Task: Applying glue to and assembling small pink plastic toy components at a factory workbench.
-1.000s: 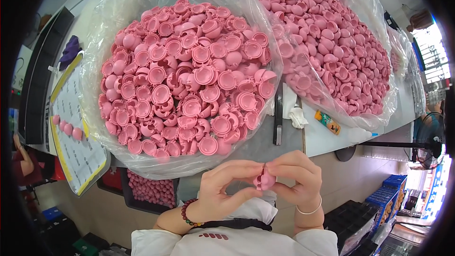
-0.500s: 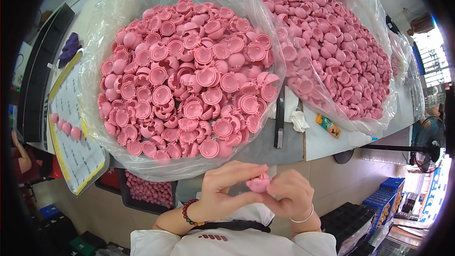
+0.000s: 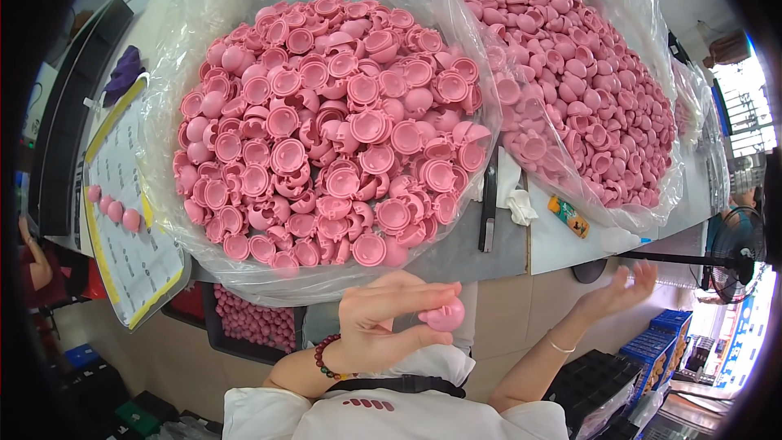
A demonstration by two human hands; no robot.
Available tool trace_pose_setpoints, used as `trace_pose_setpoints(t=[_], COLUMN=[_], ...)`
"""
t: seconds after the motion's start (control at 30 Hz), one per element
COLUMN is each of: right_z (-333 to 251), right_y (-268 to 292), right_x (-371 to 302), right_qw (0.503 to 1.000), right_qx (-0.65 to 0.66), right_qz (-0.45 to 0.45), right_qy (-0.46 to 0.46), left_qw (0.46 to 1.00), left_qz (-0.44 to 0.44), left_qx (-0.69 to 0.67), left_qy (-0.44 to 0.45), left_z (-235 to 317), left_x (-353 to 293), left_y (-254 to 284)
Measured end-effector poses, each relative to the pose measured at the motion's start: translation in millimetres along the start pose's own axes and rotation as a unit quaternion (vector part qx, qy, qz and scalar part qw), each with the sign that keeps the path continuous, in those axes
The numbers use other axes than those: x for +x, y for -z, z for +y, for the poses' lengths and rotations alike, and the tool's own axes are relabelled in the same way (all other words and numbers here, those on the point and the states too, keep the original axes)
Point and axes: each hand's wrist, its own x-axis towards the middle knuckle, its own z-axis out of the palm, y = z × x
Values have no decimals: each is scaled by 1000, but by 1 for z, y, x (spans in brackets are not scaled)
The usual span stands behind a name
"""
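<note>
Between the thumb and fingers of my left hand (image 3: 379,318) is a small pink plastic ball (image 3: 445,318) with a little knob on its side, held in front of my chest. My right hand (image 3: 621,292) is raised off to the right, below the table's front edge, with its fingers apart and nothing visible in them. Past my left hand, a clear plastic bag (image 3: 244,281) lies open, heaped with pink half-shells (image 3: 334,126). On the right, a second clear bag holds more pink half-shells (image 3: 590,90).
A black strip-shaped tool (image 3: 489,204), a crumpled white tissue (image 3: 521,207) and an orange-and-green bottle (image 3: 568,217) lie between the bags and the table edge. Several pink balls (image 3: 115,211) line a yellow-edged sheet at left. A dark bin of pink pieces (image 3: 252,322) stands below; a fan (image 3: 737,261) is at right.
My right hand has let go of the pink ball and swung out to the right, opening its fingers. The left hand keeps the ball. The whole view has shifted slightly.
</note>
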Motion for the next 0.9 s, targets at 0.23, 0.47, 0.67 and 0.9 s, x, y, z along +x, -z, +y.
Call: trace_pose_setpoints(t=[0.23, 0.47, 0.67, 0.9], right_z=[24, -69, -78, -80], right_y=[11, -13, -28, -32], right_x=[-4, -18, -24, -32], right_qw=[919, 880, 824, 798], right_qx=[-137, 279, 288, 280], right_qz=[-283, -290, -373, -390], right_qy=[-239, -253, -313, -364], left_qw=[950, 891, 910, 948], left_qz=[-41, -17, -44, 134], left_qx=[-303, -405, -362, 257], left_qy=[68, 206, 197, -133], left_z=[-3, 10, 8, 60], left_x=[0, 3, 0, -34], left_y=[-1, -4, -1, 81])
